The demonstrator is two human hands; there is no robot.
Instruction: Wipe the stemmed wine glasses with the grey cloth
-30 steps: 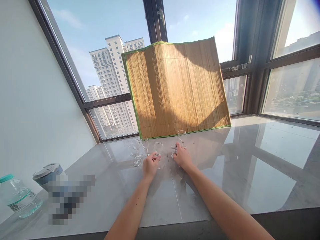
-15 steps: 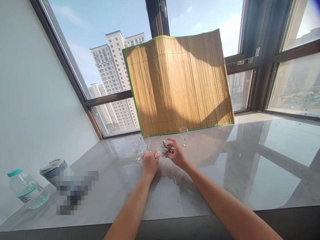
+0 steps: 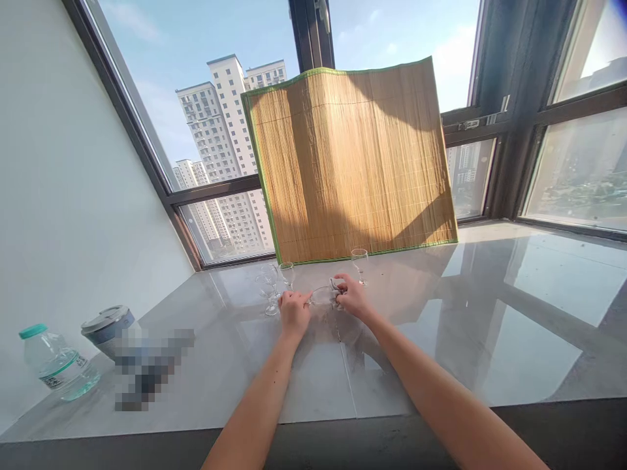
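We're at a glossy grey stone counter (image 3: 490,326) beneath tall windows, a ribbed bamboo mat (image 3: 353,163) propped upright. Four clear stemmed glasses: three stand, and one tipped glass (image 3: 321,297) sits between our hands. Left hand (image 3: 294,312) grips its stem end; right hand (image 3: 353,297) pinches a small grey cloth (image 3: 336,286) at its bowl.

We count four stemmed glasses: one (image 3: 321,297) between our two hands, two (image 3: 269,287) just left of our left hand (image 3: 294,313), one (image 3: 360,263) beyond our right hand (image 3: 353,299).
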